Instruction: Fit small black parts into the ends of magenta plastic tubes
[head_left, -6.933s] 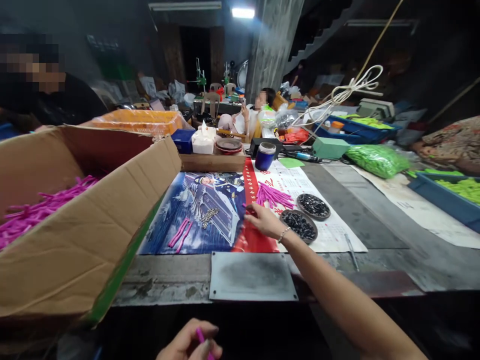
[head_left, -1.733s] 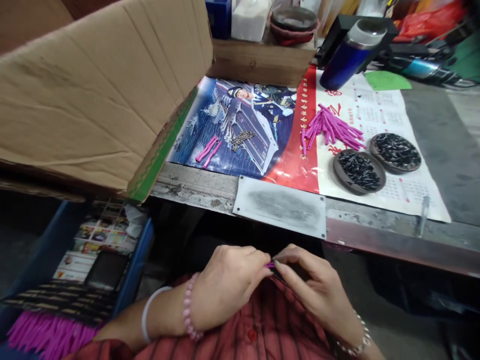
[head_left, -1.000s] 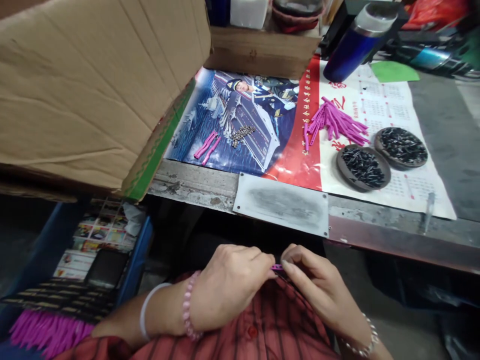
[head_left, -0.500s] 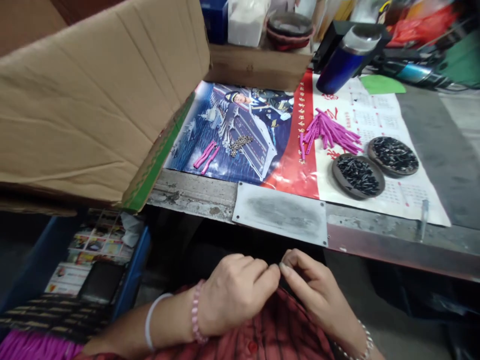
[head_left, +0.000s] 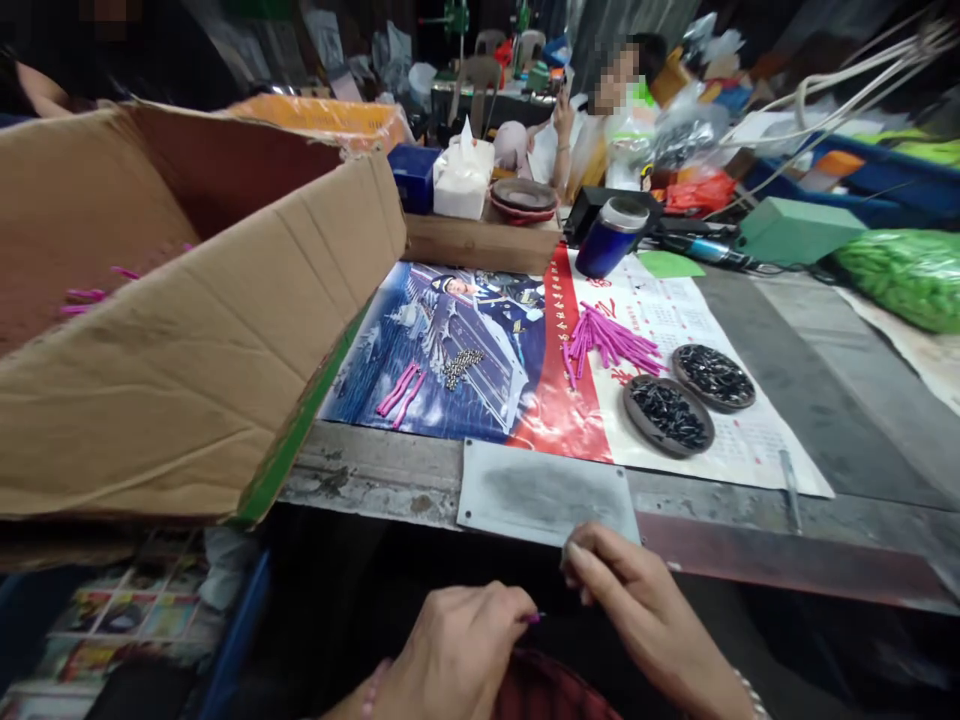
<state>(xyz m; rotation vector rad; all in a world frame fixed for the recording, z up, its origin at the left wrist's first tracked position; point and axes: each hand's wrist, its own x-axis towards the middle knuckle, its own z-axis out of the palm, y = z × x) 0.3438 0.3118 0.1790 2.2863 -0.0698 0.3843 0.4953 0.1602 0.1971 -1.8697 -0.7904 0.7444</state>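
My left hand point(head_left: 469, 640) is closed around a small pink stick point(head_left: 534, 618). Only its end, with a dark tip, pokes out past the thumb and forefinger. To its right and slightly higher, my right hand point(head_left: 630, 600) has thumb and fingers curled together; anything between them is hidden. It is near the grey metal plate point(head_left: 547, 490) on the table edge. A pile of pink sticks point(head_left: 611, 338) lies on the poster, beside two round dishes of small dark pieces point(head_left: 667, 415) point(head_left: 714, 378). Several more pink sticks point(head_left: 405, 395) lie by a cluster of tiny metallic bits point(head_left: 463, 367).
A big open cardboard box point(head_left: 300, 330) stands at left with pink pieces inside. Behind the poster are a tissue box point(head_left: 463, 180), a blue cup point(head_left: 611, 238) and a wooden block point(head_left: 480, 243). A pen point(head_left: 790, 490) lies at right. Other people are at the back.
My hands have moved apart, the left now lower with a pink stick end showing. The view has tilted up, bringing the far background and box interior into sight.
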